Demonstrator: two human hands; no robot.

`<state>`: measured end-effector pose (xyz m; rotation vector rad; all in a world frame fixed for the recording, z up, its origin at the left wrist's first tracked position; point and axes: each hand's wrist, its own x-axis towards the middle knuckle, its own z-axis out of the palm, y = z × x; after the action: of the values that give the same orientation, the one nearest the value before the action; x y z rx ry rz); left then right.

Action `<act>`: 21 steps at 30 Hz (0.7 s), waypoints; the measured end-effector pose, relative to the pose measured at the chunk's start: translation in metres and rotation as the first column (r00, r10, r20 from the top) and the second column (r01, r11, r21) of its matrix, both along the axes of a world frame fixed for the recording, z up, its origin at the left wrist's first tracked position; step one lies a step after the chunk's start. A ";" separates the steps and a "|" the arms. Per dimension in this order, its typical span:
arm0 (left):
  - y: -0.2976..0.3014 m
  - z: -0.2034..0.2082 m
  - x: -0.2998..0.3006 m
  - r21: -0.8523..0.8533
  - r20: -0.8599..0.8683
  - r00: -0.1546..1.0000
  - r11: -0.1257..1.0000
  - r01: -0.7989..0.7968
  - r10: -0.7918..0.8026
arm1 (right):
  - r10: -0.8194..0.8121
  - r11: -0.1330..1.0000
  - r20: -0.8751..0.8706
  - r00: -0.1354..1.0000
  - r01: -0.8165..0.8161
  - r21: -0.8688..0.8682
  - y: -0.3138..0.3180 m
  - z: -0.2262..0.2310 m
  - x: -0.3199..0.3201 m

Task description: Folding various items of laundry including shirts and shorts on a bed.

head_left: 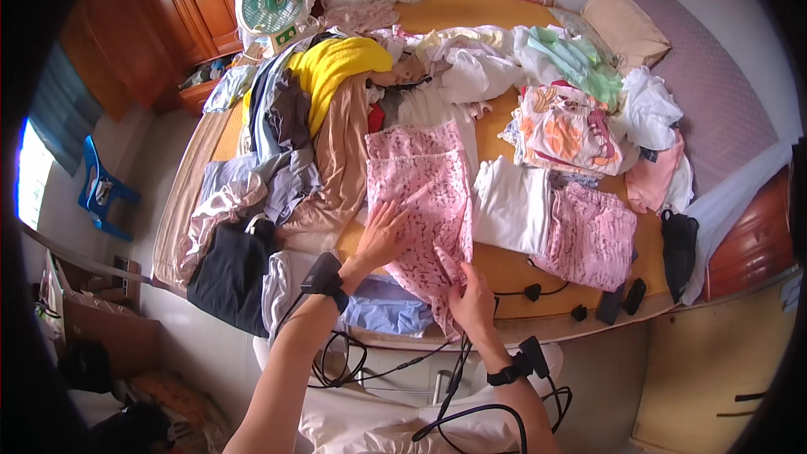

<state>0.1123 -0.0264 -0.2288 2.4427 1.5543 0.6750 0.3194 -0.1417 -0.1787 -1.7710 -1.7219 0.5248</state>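
Observation:
A pair of pink patterned pajama pants (424, 176) lies lengthwise in front of me on the bed, its wide band at the far end. My left hand (382, 235) rests flat on its left side, fingers stretched out. At the near right edge, my right hand (472, 298) has its fingers closed on the cloth, which narrows and bunches there. Just right of the pants are a folded white garment (511, 204) and a folded pink patterned garment (593, 235). Light blue cloth (387, 307) lies near the bed's front edge, partly beneath the pants.
Loose clothes heap up at the left, with a yellow cloth (340, 71) and a black garment (231, 277). A fan (271, 4) stands behind them. Folded orange-and-white clothes (572, 130) are stacked at the right. Black cables (450, 378) hang around my wrists.

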 end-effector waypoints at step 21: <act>-0.100 0.034 0.048 -0.104 0.013 0.792 0.787 0.608 -0.611 | 0.443 0.871 0.004 0.896 -0.432 0.236 0.032 0.041 0.021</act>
<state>0.1603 -0.1269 -0.1950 2.6428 0.6775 0.4249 0.3403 -0.1096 -0.1380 -1.1932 -2.0660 0.5241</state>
